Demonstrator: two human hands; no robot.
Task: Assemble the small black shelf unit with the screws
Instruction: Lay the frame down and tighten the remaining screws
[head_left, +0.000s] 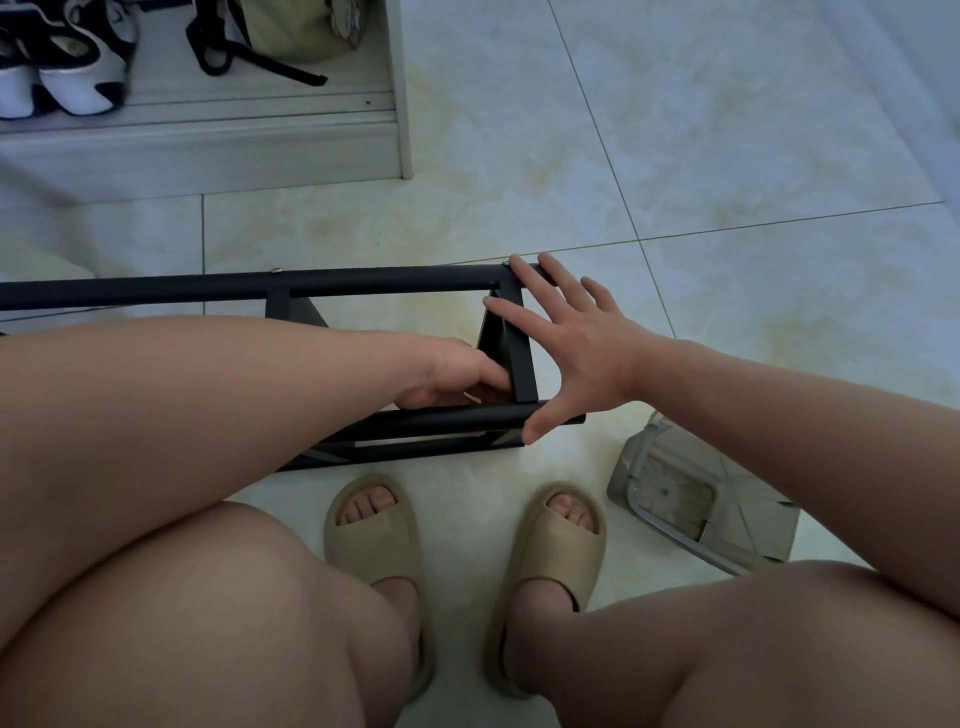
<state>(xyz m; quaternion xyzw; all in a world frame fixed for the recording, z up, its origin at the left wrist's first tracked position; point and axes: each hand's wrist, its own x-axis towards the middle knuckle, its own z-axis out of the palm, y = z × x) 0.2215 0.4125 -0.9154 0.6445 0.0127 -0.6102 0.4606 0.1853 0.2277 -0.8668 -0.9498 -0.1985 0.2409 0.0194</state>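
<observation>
The black metal shelf frame (363, 283) lies on the tile floor in front of my knees, its two long rails joined by a short end bar (522, 364). Silver screw heads (277, 269) show on top of the far rail, another at its right end (506, 262). My right hand (576, 343) is spread flat, fingers straight, pressing on the right end of the frame from far rail to near rail. My left hand (452, 371) reaches down inside the frame beside the end bar, fingers curled downward. A small pale sliver shows beneath them; what it holds is hidden.
A clear plastic packet (675, 493) with a metal rod and small parts lies on the floor at right. My feet in tan slippers (374, 530) stand just below the frame. A white shoe cabinet (260, 140) with sneakers (78, 78) stands at the back left.
</observation>
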